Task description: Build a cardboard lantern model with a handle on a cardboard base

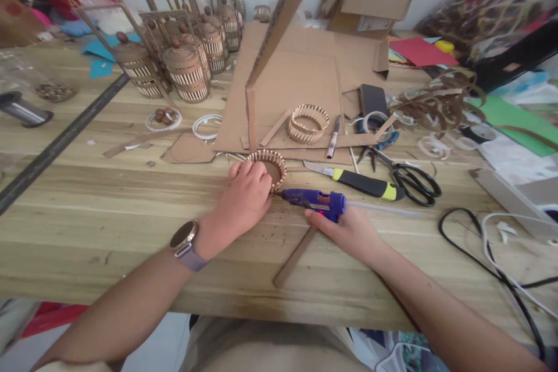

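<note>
From where I stand, the slatted ring [282,177] sits on the bench [131,267], right in front of the person. The left hand [247,193] has its fingers curled over the near left of its rim, gripping it. The right hand [349,229] has its fingers closed around the blue glue gun [320,200], nozzle at the ring's lower edge; whether the trigger is squeezed I can't tell.

That nozzle points close to the left fingers, so a slip of either wrist could mean a burn, I'd judge. A heavy bead of glue might smear the slats or tack the ring to the wood. The utility knife [361,181], its blade out just beyond the gun, could nick a careless reach.

As for containers, the ring has a brown floor and nothing I can make out on it. A second slatted ring [306,138] rests on the cardboard sheet [283,78]. A white tape roll [176,122] encircles brown beads [163,115], and the clear jar [47,78] at far left holds small mixed bits [54,92]. The lidded slatted canisters [187,78] hide their insides, as does the cardboard box [368,9] behind.
</note>
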{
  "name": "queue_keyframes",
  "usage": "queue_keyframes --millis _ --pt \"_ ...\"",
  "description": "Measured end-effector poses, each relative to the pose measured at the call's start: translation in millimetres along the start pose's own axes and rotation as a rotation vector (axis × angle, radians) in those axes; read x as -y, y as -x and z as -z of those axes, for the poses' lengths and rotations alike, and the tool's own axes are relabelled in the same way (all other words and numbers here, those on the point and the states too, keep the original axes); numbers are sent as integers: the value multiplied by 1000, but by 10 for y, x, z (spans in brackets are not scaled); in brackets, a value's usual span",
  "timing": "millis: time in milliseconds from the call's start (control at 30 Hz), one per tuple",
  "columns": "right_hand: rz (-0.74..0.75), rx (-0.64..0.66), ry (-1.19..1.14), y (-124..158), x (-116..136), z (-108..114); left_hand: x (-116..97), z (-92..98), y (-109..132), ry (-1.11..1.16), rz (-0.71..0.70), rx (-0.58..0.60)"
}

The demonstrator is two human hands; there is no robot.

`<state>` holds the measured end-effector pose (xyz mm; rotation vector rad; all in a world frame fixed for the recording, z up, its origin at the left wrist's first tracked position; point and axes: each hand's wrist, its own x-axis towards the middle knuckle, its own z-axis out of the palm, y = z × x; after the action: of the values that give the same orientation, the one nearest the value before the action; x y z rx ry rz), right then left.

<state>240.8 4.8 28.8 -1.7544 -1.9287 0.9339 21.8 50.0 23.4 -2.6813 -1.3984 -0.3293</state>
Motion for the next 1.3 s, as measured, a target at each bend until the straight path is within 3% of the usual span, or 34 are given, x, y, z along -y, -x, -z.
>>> queue_keyframes --millis 267,700,1300 --pt "19 -18 -5 -2 16 -10 -14 32 -12 15 8 41" --pt "8 -32 19 9 32 -29 -3 11 8 4 -14 -10" --pt "137 -98 39 37 -5 -62 -8 25 0 10 -5 22"
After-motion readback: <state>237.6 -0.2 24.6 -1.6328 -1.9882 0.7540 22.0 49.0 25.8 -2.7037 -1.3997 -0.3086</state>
